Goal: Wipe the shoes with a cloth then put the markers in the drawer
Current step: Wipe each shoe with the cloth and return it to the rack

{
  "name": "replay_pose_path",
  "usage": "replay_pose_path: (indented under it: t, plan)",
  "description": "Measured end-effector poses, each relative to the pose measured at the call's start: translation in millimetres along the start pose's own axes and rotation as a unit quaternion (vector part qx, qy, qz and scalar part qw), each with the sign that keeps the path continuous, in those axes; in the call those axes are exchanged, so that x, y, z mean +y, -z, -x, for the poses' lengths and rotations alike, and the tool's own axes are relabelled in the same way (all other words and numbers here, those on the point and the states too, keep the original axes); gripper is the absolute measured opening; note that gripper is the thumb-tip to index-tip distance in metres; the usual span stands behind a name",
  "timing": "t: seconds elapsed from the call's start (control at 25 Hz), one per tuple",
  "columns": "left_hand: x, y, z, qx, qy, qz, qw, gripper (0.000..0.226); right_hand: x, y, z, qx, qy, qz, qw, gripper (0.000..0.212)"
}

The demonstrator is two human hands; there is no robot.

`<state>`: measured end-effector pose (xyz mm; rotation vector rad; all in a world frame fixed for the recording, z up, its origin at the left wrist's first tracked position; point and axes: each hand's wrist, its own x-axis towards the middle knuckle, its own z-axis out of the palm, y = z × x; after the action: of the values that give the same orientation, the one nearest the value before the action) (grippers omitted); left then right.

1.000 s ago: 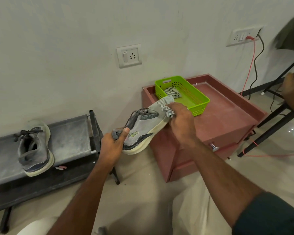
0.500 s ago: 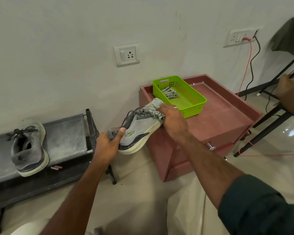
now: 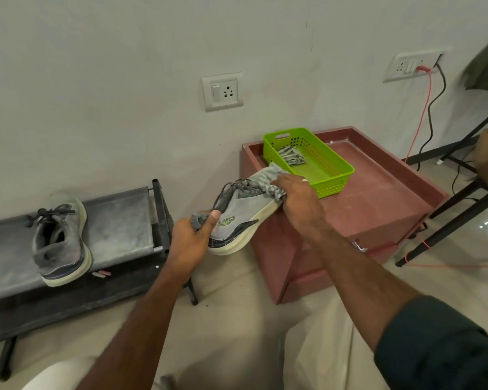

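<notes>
Head view: the wiping step is in hand. The left hand [image 3: 190, 240] is gripping the heel of a grey shoe [image 3: 238, 218], fingers curled round the collar with the thumb lying over the top. The right hand [image 3: 299, 198] is pressing a bunched grey cloth [image 3: 269, 182] against the toe end, fingers curled over the cloth. The shoe is being held in the air, between the end of the shoe rack [image 3: 119, 223] and the front left corner of the red cabinet [image 3: 372, 204].

A second shoe [image 3: 58, 243] is sitting on the rack's top shelf, near its right end, apparently not yet being wiped. Two small pink items [image 3: 102, 273], possibly the markers, are lying at the shelf's front edge just beside it; too small to confirm.

Judgement: the next move is calling for finishing this shoe, setting it down and swapping to the other. The drawer [image 3: 358, 243] is appearing shut.
</notes>
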<state>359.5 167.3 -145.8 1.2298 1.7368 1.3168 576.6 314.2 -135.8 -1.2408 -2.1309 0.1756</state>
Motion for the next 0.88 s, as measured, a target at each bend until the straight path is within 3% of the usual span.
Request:
replay_pose_path:
  t: [0.12,0.28,0.4,0.52,0.6,0.72,0.88]
  plan:
    - [-0.6,1.3,-4.1,0.006,-0.005,0.003,1.0,0.031,-15.2,7.7,14.0,0.105,-0.018,-0.048,0.993,0.036]
    - [1.9,0.2,-6.2,0.014,-0.007,0.008,1.0,0.033,-71.0,0.4,54.8,-0.017,0.12,-0.151,0.981,0.049]
    - [5.5,-1.1,-1.2,0.005,-0.014,0.0,1.0,0.028,-51.0,-12.1,39.1,-0.041,0.131,-0.061,0.989,0.042]
    - [7.1,1.0,4.5,-0.009,-0.02,-0.011,1.0,0.018,-8.6,-4.8,6.6,-0.028,0.048,0.021,0.998,0.02]
    - [10.9,3.8,4.4,-0.013,-0.022,-0.01,1.0,0.015,7.7,10.0,0.8,0.037,-0.049,0.014,0.998,0.012]
    - [14.2,2.2,2.7,-0.007,-0.023,-0.007,1.0,0.022,-12.9,12.6,21.5,0.093,-0.06,-0.055,0.992,0.026]
    - [15.9,-11.9,-1.9,0.028,-0.002,-0.004,1.0,0.049,-76.6,-13.7,60.9,0.001,0.017,-0.16,0.987,0.056]
